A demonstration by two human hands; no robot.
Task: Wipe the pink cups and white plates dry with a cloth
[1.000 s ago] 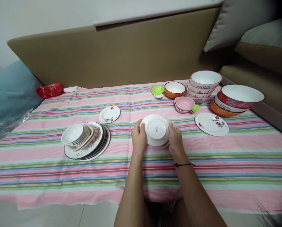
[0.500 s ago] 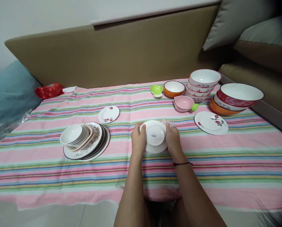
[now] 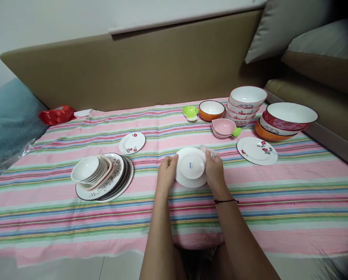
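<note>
The held plate's (image 3: pixel 191 174) blue mark (image 3: pixel 191 165) — too small to read; teal cushion (image 3: pixel 12 112) — cut off left.

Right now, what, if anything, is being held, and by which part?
A white plate, underside showing, held at opposite edges by the left hand and right hand. Something pale beside the right is unclear.

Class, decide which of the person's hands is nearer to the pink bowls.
Right. The right hand is in front of the pink bowls; the left hand is farther off to their left, across the held plate.

Arms (image 3: pixel 158 233) fwd, L hand (image 3: pixel 166 172) & R hand (image 3: pixel 215 171) gripping, slightly apart.
</note>
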